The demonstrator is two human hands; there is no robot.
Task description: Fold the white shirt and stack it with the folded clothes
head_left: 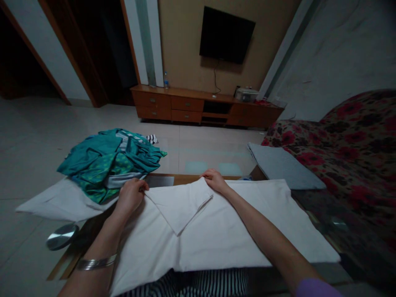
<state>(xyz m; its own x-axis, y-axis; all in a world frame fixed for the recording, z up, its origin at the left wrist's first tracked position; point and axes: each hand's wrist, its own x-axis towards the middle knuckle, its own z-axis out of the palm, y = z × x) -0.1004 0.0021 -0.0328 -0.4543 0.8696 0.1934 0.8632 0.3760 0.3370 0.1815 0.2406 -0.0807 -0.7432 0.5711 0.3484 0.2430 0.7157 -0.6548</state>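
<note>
Both hands (131, 197) (215, 180) gripping white cloth (210, 243)

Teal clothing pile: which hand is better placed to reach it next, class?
Left, probably: the left hand sits just beside the teal clothing pile, while the right hand is farther off, across the folded white cloth.

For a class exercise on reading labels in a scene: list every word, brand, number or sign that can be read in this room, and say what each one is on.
Nothing here can be read with certainty.
Water bottle on the wooden TV cabinet: label too small to read.
Clear plastic box on the cabinet: any markings too blurred to read.
Wall-mounted television: dark screen, no text visible.
White cloth: no print visible.
</note>
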